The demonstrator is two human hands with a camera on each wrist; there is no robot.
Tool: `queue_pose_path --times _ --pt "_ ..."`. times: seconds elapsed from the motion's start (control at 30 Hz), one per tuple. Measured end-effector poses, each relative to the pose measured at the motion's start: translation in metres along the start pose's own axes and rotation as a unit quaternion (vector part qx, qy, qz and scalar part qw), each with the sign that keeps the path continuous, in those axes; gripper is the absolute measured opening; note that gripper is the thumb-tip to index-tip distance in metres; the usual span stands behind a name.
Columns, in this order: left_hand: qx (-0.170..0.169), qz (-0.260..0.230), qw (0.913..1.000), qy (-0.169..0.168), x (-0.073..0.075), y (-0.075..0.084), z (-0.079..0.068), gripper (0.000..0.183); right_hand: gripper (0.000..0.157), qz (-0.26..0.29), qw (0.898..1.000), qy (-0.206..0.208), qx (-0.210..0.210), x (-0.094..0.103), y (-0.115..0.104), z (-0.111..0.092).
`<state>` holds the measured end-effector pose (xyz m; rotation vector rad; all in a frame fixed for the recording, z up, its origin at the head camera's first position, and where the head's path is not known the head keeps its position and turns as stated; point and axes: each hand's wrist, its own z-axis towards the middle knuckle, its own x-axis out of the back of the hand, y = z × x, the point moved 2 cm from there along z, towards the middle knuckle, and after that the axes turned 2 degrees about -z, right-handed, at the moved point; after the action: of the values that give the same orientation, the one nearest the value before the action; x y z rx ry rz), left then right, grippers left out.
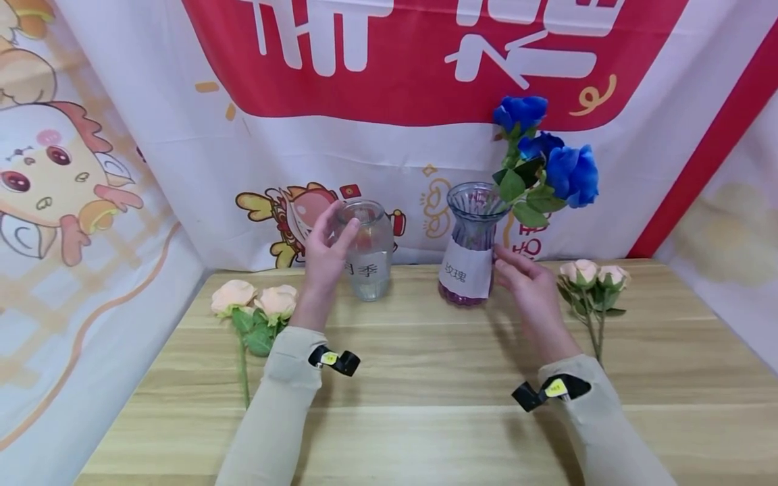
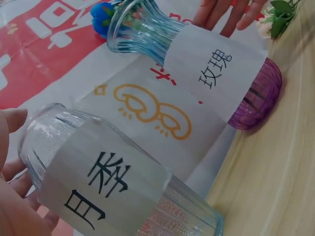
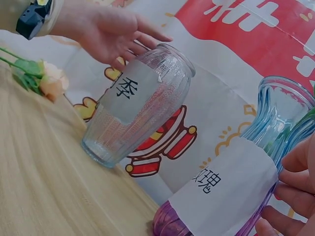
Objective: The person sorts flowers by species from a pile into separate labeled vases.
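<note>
A clear glass vase (image 1: 372,287) with a white paper label stands upright on the table. My left hand (image 1: 322,253) is at its left side near the rim, fingers loosely extended and thumb apart, as the left wrist view shows with the same hand (image 2: 17,209). To its right stands a blue-and-purple glass vase (image 1: 474,233), also labelled. Blue roses (image 1: 571,175) with green leaves lean out over the right of its rim. My right hand (image 1: 535,293) is against or just beside that vase's right side, fingers (image 3: 295,199) loosely bent; firm contact is unclear.
Pale pink roses (image 1: 276,302) lie on the wooden table (image 1: 401,418) left of my left forearm. More pale roses (image 1: 583,273) lie beyond my right hand on the right. A printed cloth backdrop (image 1: 395,148) hangs close behind the vases.
</note>
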<state>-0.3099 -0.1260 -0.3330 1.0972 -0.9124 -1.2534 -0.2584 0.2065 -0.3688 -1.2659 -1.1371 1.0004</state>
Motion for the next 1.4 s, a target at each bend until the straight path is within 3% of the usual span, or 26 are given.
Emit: queue_pose_path --times 0.3,0.87,1.03,1.13,1.27,1.4 --pt "0.017 0.024 0.9995 -0.007 -0.001 -0.001 0.004 0.063 0.048 0.005 1.000 -0.009 0.005 -0.001 0.000 0.001" --pt "0.028 -0.005 0.9994 -0.020 -0.003 -0.006 0.008 0.061 0.050 0.022 1.000 -0.004 0.003 0.007 -0.004 -0.004" --pt "0.031 -0.009 0.9992 -0.024 -0.004 -0.007 0.008 0.060 0.055 0.032 0.999 -0.019 0.014 0.022 0.001 -0.012" --pt "0.029 -0.006 0.9992 -0.026 -0.005 -0.006 0.008 0.060 0.056 0.065 0.997 -0.033 0.029 0.036 0.007 -0.016" --pt "0.021 -0.006 0.9995 -0.023 -0.005 -0.005 0.008 0.061 0.043 0.133 0.988 -0.052 0.059 0.055 0.014 -0.019" --pt "0.023 -0.007 0.9995 -0.020 -0.003 -0.004 0.006 0.059 0.036 0.156 0.984 -0.064 0.059 0.075 0.017 -0.024"
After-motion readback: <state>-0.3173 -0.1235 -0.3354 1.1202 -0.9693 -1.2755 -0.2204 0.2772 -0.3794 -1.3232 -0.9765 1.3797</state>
